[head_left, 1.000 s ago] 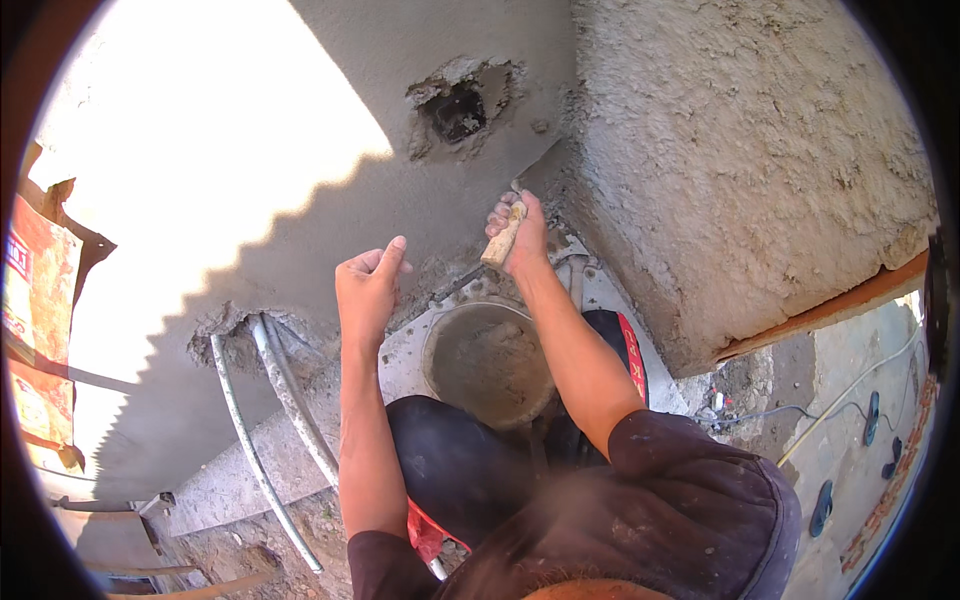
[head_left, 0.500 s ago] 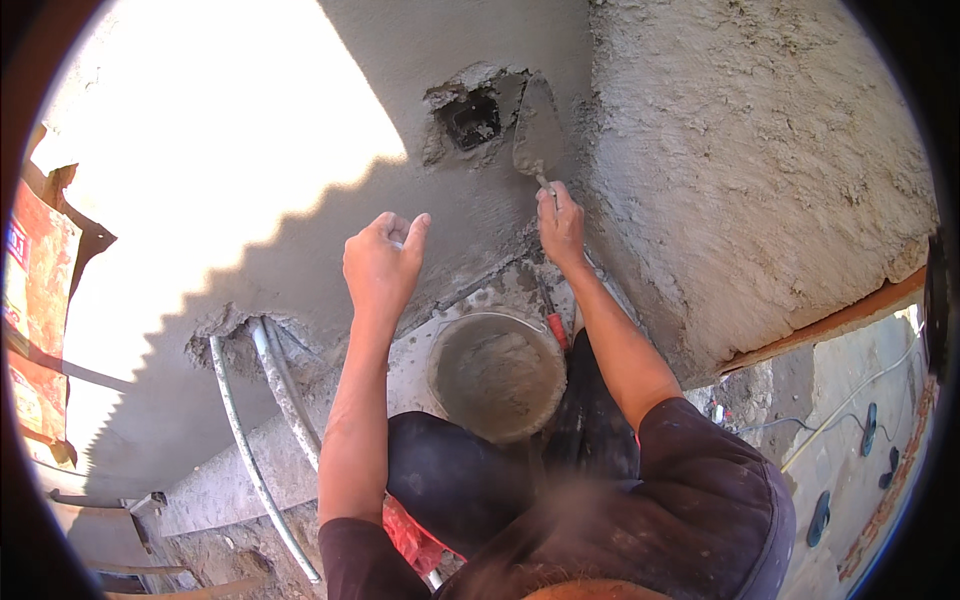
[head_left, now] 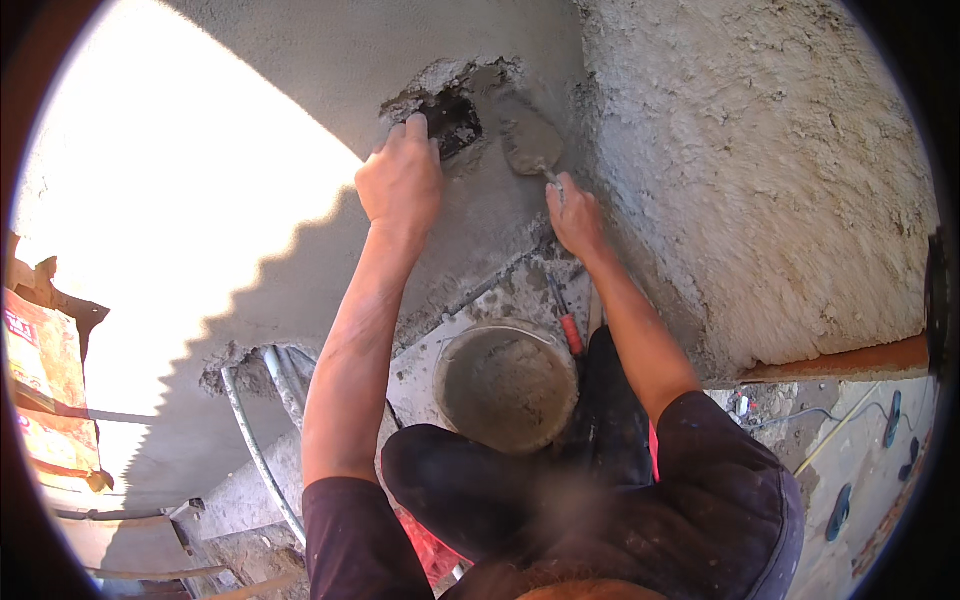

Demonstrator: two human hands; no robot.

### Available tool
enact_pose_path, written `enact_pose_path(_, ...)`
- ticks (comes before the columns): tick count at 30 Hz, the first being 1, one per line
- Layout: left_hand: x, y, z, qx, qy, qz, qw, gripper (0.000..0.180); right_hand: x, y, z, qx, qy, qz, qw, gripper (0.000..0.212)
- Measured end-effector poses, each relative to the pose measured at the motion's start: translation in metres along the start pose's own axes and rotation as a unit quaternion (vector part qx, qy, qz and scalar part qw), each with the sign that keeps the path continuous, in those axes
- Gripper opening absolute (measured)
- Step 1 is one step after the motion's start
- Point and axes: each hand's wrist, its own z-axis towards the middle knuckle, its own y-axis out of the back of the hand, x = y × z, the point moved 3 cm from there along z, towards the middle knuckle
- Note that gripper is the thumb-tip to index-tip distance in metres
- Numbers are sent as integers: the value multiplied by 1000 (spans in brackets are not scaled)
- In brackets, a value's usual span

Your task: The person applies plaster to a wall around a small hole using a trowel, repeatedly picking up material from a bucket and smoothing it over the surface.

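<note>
wall (head_left: pixel 250 120) first: smooth grey render on the left, half in sun, meeting a rough plastered face (head_left: pixel 760 180) on the right. near the corner is a ragged hole (head_left: pixel 452 118) with wet mortar smeared round it. below, by the person's knees, stands a bucket (head_left: pixel 507 385) part full of grey mix, with pale pipes (head_left: pixel 262 420) running down to its left and a red-handled tool (head_left: pixel 568 325) lying just beside its rim.

trowel (head_left: pixel 530 142): its blade is pressed flat against the wall just right of the hole, loaded with mortar. it looks stiff and light in itself, heavier and slippery with the wet mix on it; the handle is the only place to take it, and the blade edge is thin.

right hand (head_left: pixel 577 212) is clenched round that handle, which is mostly hidden inside the fist. left hand (head_left: pixel 402 180) holds nothing that shows; its fingers are curled and the tips press the wall at the hole's left edge, though whether they reach inside is hard to tell.
</note>
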Motion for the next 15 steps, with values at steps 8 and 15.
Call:
enact_pose_path(8,-7,1,1,-21,45,-5,999,21,-13,26,-27,-64,-30,-16,997,29)
enact_pose_path(15,-10,-1,0,-59,65,-23,996,17,14,31,43,-51,32,-48,997,27)
